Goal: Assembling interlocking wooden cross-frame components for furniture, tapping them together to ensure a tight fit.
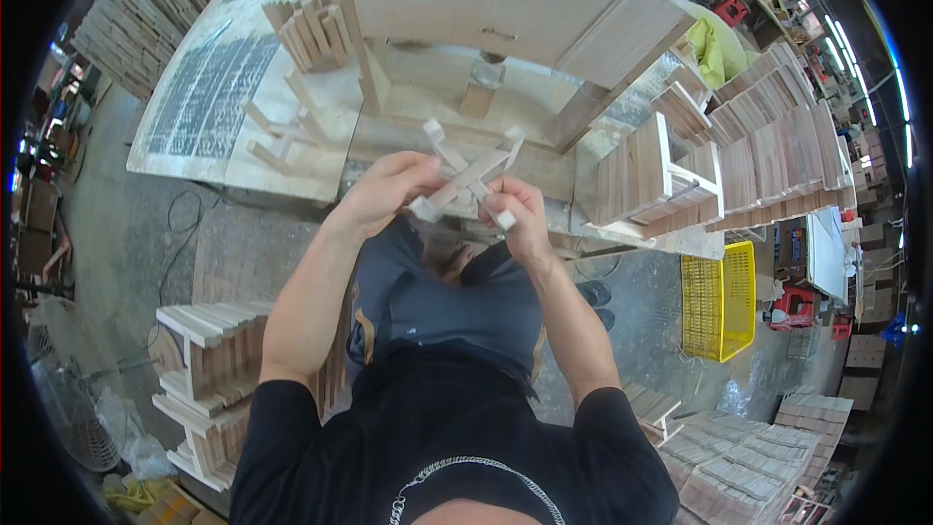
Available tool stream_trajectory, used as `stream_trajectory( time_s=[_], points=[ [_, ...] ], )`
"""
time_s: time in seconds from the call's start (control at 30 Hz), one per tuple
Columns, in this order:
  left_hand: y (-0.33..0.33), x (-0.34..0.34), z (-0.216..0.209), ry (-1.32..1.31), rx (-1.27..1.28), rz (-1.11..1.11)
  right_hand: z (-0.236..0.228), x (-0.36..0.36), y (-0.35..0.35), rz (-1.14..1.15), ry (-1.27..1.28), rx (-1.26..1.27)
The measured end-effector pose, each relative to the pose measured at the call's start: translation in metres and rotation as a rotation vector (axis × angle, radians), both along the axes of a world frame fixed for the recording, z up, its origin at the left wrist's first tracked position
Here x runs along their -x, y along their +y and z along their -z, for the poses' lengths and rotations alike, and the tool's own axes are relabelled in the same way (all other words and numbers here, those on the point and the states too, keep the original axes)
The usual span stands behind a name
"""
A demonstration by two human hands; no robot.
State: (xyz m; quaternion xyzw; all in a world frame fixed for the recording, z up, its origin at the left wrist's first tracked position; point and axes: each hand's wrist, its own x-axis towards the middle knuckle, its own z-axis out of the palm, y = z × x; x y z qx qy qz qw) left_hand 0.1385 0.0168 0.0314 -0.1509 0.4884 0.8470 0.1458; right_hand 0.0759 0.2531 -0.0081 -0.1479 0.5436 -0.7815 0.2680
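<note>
A pale wooden cross-shaped frame (473,175), made of two bars with short blocks at their ends, is held tilted above my lap at the near edge of the workbench. My left hand (394,185) closes its fingers on the cross from the left, close to where the bars meet; its fingertips are slightly blurred. Lower down on the right, my right hand (518,216) grips the bar that points toward me, its fingers curled round the wood. Behind the cross, a wooden box-like stand (535,0) with two small metal handles rises from the bench.
Left on the bench lie an upturned wooden frame (282,141) and a bundle of upright sticks (309,29). Rows of stacked wooden frames (671,170) crowd the right side. Below them stands a yellow plastic crate (717,301). More stacked pieces (214,369) sit beside my left arm.
</note>
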Motion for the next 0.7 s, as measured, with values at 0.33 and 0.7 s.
stream_trajectory(
  time_s=[0.33,0.7],
  points=[
    [0.006,0.095,0.005,0.539,1.194,-0.253,0.001,0.130,-0.048,0.198,-0.045,0.043],
    [-0.007,0.135,0.017,0.504,1.234,-0.199,-0.007,0.060,0.004,0.592,0.551,-0.539]
  ],
)
